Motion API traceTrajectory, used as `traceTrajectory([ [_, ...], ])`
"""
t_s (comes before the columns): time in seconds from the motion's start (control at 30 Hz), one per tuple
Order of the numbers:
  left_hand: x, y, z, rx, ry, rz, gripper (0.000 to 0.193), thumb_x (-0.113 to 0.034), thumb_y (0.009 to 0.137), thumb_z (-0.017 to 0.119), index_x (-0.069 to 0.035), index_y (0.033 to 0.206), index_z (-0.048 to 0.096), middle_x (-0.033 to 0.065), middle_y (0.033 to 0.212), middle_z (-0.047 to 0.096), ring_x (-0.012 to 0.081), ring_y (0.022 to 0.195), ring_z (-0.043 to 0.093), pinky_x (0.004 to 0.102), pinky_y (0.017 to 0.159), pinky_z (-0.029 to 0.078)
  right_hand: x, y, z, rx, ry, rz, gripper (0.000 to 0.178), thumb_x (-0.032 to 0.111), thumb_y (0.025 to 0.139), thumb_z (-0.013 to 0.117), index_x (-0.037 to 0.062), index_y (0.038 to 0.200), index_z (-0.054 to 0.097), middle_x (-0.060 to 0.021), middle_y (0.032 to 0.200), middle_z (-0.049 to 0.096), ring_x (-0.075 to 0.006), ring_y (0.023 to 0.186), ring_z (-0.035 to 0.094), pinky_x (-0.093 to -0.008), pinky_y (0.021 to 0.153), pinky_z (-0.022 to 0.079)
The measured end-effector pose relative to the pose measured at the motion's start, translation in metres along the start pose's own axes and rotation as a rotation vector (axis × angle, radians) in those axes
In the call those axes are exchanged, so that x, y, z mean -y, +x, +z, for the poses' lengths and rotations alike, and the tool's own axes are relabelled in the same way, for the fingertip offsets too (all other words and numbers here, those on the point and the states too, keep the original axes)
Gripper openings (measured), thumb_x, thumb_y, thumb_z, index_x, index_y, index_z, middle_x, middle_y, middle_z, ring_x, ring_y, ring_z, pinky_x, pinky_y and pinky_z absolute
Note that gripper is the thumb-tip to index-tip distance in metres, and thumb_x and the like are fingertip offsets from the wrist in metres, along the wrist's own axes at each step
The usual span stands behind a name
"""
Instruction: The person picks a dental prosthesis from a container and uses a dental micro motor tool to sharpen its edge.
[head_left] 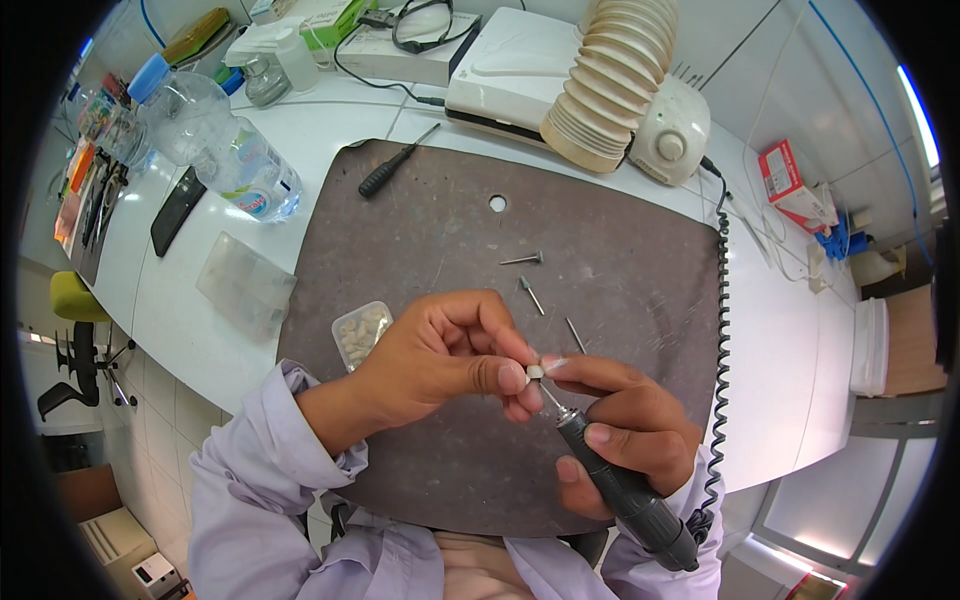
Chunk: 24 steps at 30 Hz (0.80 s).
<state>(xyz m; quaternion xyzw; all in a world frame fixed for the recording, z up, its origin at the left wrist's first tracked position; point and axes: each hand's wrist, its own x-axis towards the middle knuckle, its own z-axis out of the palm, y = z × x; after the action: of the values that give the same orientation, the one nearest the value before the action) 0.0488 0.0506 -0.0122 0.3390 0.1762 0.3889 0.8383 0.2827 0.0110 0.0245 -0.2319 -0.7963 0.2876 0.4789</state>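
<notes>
In the head view, a black rotary handpiece (640, 510) is held slantwise, its long axis laid between 5 and 11 o'clock, with the thin metal bit (548, 396) pointed toward 11 and the thick rear end toward 5. The handpiece is gripped in the right hand (632, 418), whose fingers are curled around its front part. By the left hand (450, 350), one small white piece (535, 372) is pinched between thumb and fingertips; it is placed at 3 o'clock from that hand's middle and at 10 from the right hand's. The bit is directed at its lower side, though whether they touch cannot be told. On the dark mat (430, 240), three loose metal bits are counted: two with heads (522, 259) (531, 294) at 12 o'clock from the white piece, and one thin shank (575, 335) between 1 and 2. One black-handled tool (380, 178) is seen at 11. One clear tub (338, 335) of small pale pieces, too crowded to be counted, is set at 9 o'clock from the left hand. The mat is spread on the white worktop (790, 400).
</notes>
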Motion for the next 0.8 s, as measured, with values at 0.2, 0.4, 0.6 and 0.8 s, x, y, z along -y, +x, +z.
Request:
traceTrajectory([
  [0.2,0.0002,-0.0002,0.0008,0.024,0.016,0.026,0.015,-0.001,0.096,0.074,0.000,0.105,0.062,0.0220,0.098,0.075,0.0281,0.087,0.077,0.0394,0.075,0.065,-0.0004,-0.0025,0.0006,-0.024,0.051,0.034,0.042,-0.006,0.081,0.079,0.0025,0.113,0.053,-0.0151,0.097,0.062,-0.0498,0.111,0.072,-0.0501,0.083,0.065],
  [0.4,0.0003,-0.0008,0.0009,0.032,0.008,0.026,0.015,-0.001,0.095,0.075,0.000,0.105,0.063,0.0221,0.097,0.075,0.0280,0.088,0.077,0.0386,0.076,0.064,0.0028,0.0019,-0.0009,0.002,0.026,0.043,0.043,-0.009,0.078,0.081,0.0015,0.111,0.055,-0.0140,0.096,0.062,-0.0484,0.111,0.072,-0.0491,0.084,0.065],
  [0.6,0.0008,-0.0008,0.0006,0.061,-0.026,0.039,0.012,-0.003,0.098,0.073,0.003,0.106,0.067,0.0187,0.098,0.077,0.0232,0.091,0.077,0.0338,0.081,0.065,0.0033,0.0054,-0.0020,0.030,-0.055,0.019,0.042,0.000,0.082,0.080,0.0035,0.113,0.052,-0.0137,0.088,0.060,-0.0465,0.101,0.075,-0.0505,0.082,0.067],
  [0.8,-0.0012,-0.0008,0.0033,-0.005,0.019,0.004,0.017,-0.004,0.096,0.075,0.001,0.106,0.063,0.0210,0.096,0.075,0.0267,0.085,0.077,0.0379,0.074,0.064,0.0057,0.0045,-0.0017,0.014,-0.021,0.051,0.044,-0.008,0.075,0.084,0.0014,0.109,0.057,-0.0130,0.093,0.063,-0.0473,0.109,0.073,-0.0478,0.082,0.065],
])
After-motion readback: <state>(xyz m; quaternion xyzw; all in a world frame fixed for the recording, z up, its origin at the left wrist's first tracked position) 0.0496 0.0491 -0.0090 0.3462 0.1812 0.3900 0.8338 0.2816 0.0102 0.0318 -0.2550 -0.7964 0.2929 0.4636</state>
